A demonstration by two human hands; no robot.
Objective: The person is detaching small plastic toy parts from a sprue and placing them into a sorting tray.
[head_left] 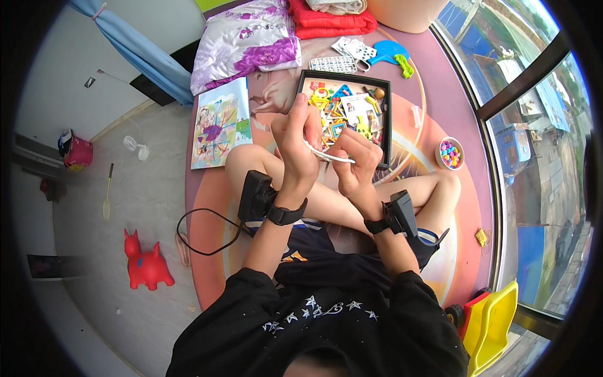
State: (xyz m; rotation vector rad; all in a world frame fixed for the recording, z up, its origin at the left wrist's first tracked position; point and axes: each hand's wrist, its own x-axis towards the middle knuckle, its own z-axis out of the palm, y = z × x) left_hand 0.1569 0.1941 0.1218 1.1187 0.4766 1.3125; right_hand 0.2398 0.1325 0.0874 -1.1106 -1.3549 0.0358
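A thin white cord-like strip (331, 157) stretches between my two hands, in front of the near part of a black-rimmed tray (387, 125). My left hand (296, 147) is closed on the strip's left end, with its thumb pointing up. The fingers of my right hand (357, 164) are curled and pinch the other end. Inside the tray lie many small coloured pieces and a white printed card (357, 108). Whether the strip is a string or something stiffer, I cannot tell.
To the right stands a white bowl (441, 162) of coloured beads. A picture book (220, 119) lies left of the tray. Behind are a blue paddle-shaped thing (391, 51) and playing cards (355, 49). A yellow toy truck bed (493, 327) stands near right, a red animal toy (149, 267) on the floor.
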